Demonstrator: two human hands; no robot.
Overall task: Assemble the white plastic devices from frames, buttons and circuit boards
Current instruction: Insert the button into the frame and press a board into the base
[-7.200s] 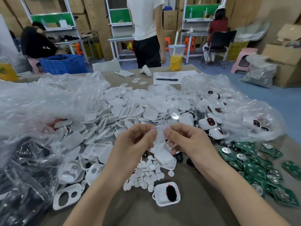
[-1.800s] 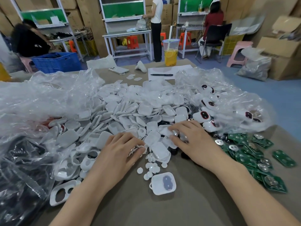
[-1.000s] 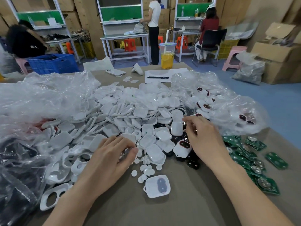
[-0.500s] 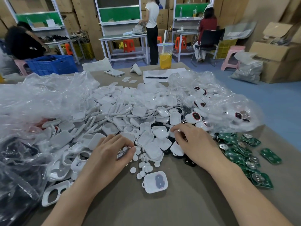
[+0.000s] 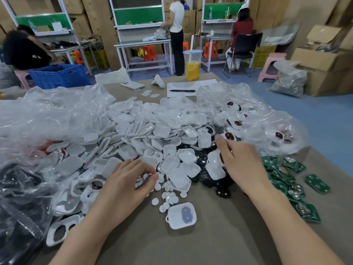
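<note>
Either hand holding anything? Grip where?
Left hand pinches small white buttons between thumb and fingertips. Right hand touches a white device; grip there cannot be told.

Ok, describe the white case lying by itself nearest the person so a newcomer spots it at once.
Start at the heap of white plastic parts across the middle of the table. At its near edge, this side of a scatter of small white discs, one case lies on brown tabletop between the two forearms. Unlike the heaped ones, it sits alone and shows a dark patch inside.
</note>
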